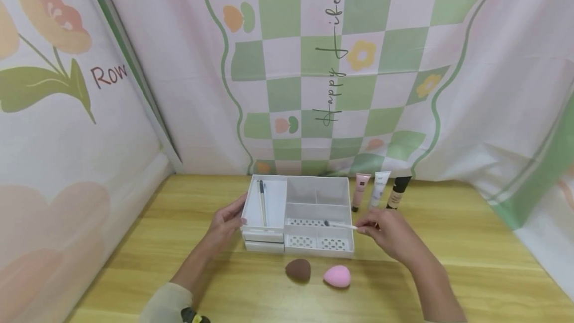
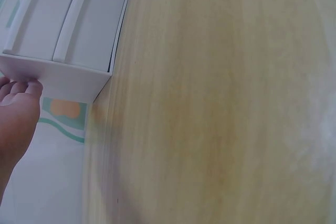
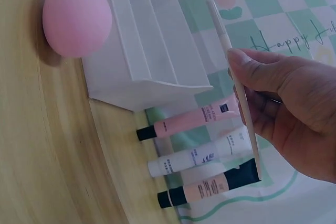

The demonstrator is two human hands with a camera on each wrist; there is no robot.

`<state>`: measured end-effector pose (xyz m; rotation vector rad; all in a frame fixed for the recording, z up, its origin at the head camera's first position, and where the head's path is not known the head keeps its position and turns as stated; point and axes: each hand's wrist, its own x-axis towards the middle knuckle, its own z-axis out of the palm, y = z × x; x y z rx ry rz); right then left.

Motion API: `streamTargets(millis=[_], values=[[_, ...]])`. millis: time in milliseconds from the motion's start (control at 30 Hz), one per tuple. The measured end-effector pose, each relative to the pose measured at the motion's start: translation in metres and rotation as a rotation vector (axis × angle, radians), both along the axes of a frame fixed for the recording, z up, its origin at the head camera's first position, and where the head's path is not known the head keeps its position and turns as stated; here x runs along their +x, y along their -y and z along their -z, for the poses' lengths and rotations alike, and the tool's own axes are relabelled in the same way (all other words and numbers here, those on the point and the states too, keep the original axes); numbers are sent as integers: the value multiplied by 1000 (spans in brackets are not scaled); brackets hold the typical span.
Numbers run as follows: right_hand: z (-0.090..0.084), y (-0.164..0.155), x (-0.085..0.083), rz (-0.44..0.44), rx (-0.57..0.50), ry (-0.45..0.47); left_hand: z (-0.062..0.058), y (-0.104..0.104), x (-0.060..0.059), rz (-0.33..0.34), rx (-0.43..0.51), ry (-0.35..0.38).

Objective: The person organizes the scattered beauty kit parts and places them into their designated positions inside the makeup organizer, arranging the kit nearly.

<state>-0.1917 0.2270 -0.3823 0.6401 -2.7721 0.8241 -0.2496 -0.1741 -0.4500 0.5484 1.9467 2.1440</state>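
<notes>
A white desktop organizer (image 1: 318, 181) with compartments stands on the table, two drawer fronts (image 1: 264, 238) at its lower left. Two slim brushes (image 1: 262, 203) lie in its left top tray. Against the organizer's left side rests my left hand (image 1: 226, 221), its fingertips touching the wall in the left wrist view. With thumb and fingers, my right hand (image 1: 387, 231) pinches a makeup brush (image 3: 223, 38) by its pale handle. The brush's small dark tip points left over the right-hand compartments. In the right wrist view the brush is tilted, head upward, apart from the organizer.
A brown makeup sponge (image 1: 299, 270) and a pink makeup sponge (image 1: 338, 276) lie in front of the organizer. To its right stand a pink tube (image 1: 360, 191), a white tube (image 1: 379, 188) and a black-capped beige tube (image 1: 396, 194). A patterned curtain (image 1: 179, 88) hangs behind.
</notes>
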Motion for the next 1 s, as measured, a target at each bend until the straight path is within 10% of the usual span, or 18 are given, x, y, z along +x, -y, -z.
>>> streamTargets(millis=[1000], values=[[22,60,-62,-92,-18,17,1,0,-1,13,13,-30]])
